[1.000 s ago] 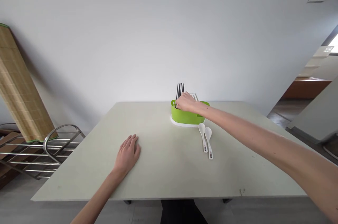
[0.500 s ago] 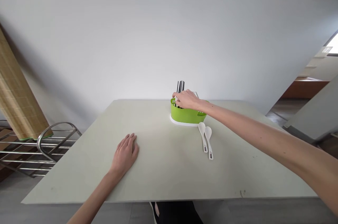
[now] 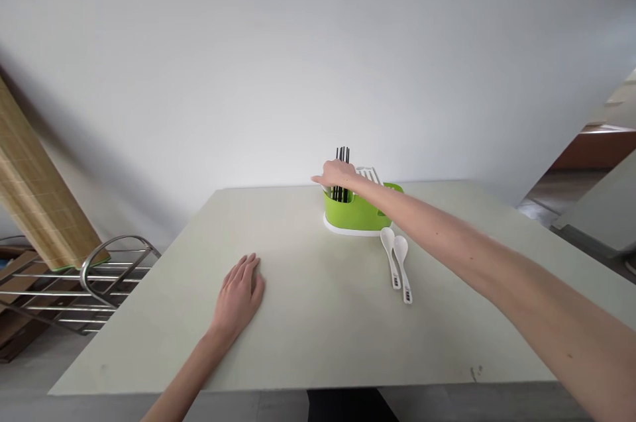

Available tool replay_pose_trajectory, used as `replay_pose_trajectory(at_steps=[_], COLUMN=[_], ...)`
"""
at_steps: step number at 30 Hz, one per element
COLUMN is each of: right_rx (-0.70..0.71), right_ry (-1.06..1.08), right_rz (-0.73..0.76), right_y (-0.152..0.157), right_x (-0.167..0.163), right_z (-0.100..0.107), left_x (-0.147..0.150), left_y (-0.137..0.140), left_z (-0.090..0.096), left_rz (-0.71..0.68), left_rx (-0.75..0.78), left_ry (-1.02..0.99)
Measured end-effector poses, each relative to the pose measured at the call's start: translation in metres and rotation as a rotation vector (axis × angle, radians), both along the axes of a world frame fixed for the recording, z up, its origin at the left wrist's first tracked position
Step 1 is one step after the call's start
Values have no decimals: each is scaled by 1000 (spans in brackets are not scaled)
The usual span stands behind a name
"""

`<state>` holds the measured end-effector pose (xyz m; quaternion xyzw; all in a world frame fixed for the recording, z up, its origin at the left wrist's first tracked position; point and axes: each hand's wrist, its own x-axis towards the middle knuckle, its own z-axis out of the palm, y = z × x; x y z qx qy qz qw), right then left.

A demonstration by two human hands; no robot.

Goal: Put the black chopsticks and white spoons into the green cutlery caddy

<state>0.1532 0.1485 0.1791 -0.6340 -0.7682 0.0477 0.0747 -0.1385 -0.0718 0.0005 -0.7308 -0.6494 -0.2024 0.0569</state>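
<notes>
My right hand (image 3: 338, 173) is at the left end of a green utensil holder (image 3: 355, 215) with a white base. Its fingers are curled at the rim around a slim white utensil (image 3: 326, 189), mostly hidden, so its exact kind is unclear. Several black chopsticks (image 3: 342, 154) stand upright in the holder, partly behind this hand. Two white spoons (image 3: 389, 251) lie side by side in front of the holder, handles toward me. My left hand (image 3: 239, 296) rests palm down on the table, fingers stretched out, holding nothing.
The pale table (image 3: 298, 342) meets a plain wall (image 3: 278, 77) at the back. White slatted parts (image 3: 368, 174) rise from the holder. A metal rack (image 3: 59, 293) stands to the left, with a rolled bamboo mat (image 3: 44, 190) leaning above it.
My right hand has turned and shifted slightly at the holder's left end, uncovering more of the chopsticks and the white slats. The view has shifted a little. My left hand stays flat on the table.
</notes>
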Motion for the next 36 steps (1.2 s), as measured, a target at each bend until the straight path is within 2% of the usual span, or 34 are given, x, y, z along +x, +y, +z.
replay_pose_trajectory(at_steps=[7,10,17,21,23,26,28,29,33,36], right_rx=[-56,-16,140,235,201,-13,-172,-197,-195,-225], right_ry=[115,154,248,303,282,181,79,48,71,136], right_rz=[23,38,73,163,236,258,120,46,-119,-179], right_y=[4,-4,-46,-84,-103,-126,-136,-139,-147,-150], right_x=[7,21,83,129,152,180,192,195,191,181], right_z=[8,16,37,33,24,0,-22,-35,-84,-109], left_x=[0,0,1,2,2,3,4,5,7,7], left_y=[1,2,2,2,3,6,7,7,6,4], left_z=[3,3,6,7,8,10,11,12,15,16], left_rz=[17,12,29,41,44,36,32,35,49,53], left_rx=[-29,-19,-27,-37,-42,-54,-58,-58,-57,-54], left_ry=[9,9,30,44,49,63,71,74,85,93])
